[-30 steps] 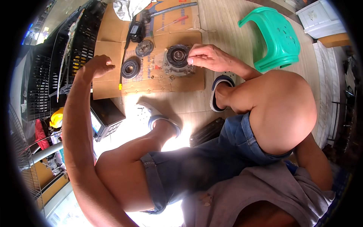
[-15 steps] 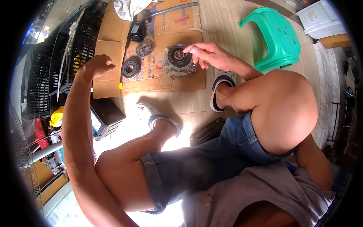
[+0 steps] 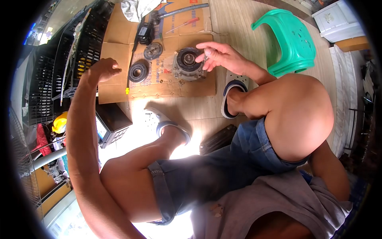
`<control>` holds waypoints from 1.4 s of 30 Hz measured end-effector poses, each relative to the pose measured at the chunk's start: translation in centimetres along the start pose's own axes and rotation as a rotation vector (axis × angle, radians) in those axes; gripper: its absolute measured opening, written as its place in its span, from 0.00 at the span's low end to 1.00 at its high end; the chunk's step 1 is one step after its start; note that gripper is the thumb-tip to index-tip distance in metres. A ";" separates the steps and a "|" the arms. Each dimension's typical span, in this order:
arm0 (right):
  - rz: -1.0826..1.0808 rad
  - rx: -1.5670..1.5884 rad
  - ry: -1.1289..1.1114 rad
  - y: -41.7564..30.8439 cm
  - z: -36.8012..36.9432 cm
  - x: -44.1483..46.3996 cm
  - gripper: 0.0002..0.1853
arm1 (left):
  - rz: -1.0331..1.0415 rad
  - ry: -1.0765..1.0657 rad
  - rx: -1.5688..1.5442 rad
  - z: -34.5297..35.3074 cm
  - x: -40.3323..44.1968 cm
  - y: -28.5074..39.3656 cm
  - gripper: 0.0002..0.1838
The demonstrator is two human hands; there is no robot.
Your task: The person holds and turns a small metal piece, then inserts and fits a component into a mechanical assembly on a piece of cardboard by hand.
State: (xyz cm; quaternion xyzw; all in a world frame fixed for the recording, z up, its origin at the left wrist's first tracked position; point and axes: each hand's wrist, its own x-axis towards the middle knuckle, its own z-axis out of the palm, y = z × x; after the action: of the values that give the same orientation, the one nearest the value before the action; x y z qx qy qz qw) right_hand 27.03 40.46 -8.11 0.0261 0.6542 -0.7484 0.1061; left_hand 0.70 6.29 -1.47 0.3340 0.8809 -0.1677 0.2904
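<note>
My right hand (image 3: 225, 57) is over the right edge of a round, grimy metal machine part (image 3: 189, 61), which has a dark ring on top and a hub in its centre. Its index finger reaches forward, while the thumb and other fingers come together on something small that I cannot make out. To the left, my left hand (image 3: 106, 69) hangs with curled fingers and nothing visible in them, beside a black grooved pulley (image 3: 138, 72). A flat round metal disc (image 3: 152, 51) lies just beyond the pulley. Small rings (image 3: 181, 82) are scattered on the cardboard (image 3: 115, 89).
A red-handled screwdriver (image 3: 187, 24), a long grey bar (image 3: 183, 10), a black device (image 3: 145, 34) and a white cloth (image 3: 137, 8) lie at the back. A green plastic stool (image 3: 298, 40) stands right. Black crates (image 3: 85, 44) line the left side.
My right hand has shifted slightly right, and its index finger has straightened forward, away from the hub. My left hand and the parts on the cardboard stay in place.
</note>
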 end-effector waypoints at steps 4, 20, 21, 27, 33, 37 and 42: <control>0.074 -0.070 0.002 0.4 -0.4 0.2 0.23 | 0.000 -0.005 -0.006 0.2 0.4 -0.3 0.26; -0.114 -0.288 -0.028 0.0 -0.4 0.4 0.20 | -0.001 0.011 0.019 0.2 0.1 -0.1 0.27; -0.106 -0.247 -0.008 0.1 -0.3 0.4 0.21 | 0.000 0.013 0.020 0.1 0.1 -0.1 0.27; -0.107 -0.083 -0.018 0.5 -0.4 0.7 0.24 | -0.005 0.020 0.010 -0.1 -0.1 0.2 0.27; 0.062 -0.061 -0.036 -0.2 0.0 0.3 0.24 | 0.018 0.030 0.035 0.1 0.0 -0.1 0.27; 0.100 -0.121 0.034 -0.5 0.1 0.2 0.24 | -0.007 0.037 0.018 0.1 -0.6 0.0 0.27; 0.039 -0.645 0.038 -2.1 0.9 0.1 0.22 | 0.011 0.032 0.021 0.0 -0.6 0.0 0.27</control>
State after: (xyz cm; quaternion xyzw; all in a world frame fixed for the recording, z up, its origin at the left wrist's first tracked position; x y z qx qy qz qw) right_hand 26.62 39.84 -6.00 0.0176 0.8588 -0.4999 0.1109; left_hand 1.08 5.98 -1.07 0.3445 0.8818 -0.1699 0.2738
